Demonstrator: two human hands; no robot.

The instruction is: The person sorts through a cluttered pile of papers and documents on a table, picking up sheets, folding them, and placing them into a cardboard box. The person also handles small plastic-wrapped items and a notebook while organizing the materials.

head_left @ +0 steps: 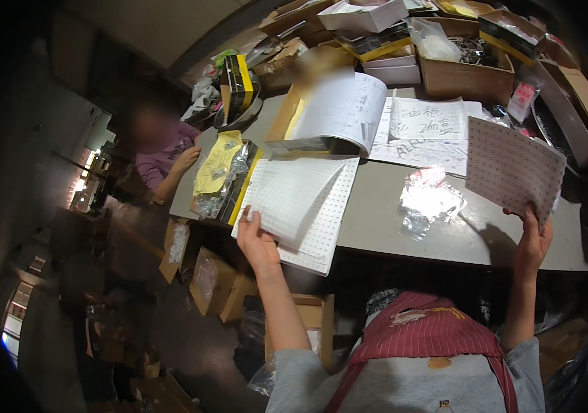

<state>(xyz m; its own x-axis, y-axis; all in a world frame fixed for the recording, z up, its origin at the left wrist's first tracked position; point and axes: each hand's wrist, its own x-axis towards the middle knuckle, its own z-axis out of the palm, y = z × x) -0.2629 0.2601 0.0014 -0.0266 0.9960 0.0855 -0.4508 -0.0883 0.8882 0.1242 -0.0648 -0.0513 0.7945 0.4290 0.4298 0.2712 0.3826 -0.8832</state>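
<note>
At the near edge of a grey table [390, 227], a person lifts one dotted sheet off a white stack while keeping the stack in place.

Held up in the right hand [532, 242], the dotted sheet [512, 167] stands nearly upright over the table's right part, tilted slightly, its long axis running from upper left down to lower right; the fingers pinch its lower right corner and the forearm rises steeply from the lower edge. Lying flat, the white stack of sheets [308, 206] overhangs the table's near edge, its long axis running away from the person, the top sheet curling up. Fingers of the left hand [258, 242] close on the stack's near left corner, arm stretched forward. Crumpled clear wrap [430, 199] lies between them; an open ledger [335, 110] sits behind.
</note>
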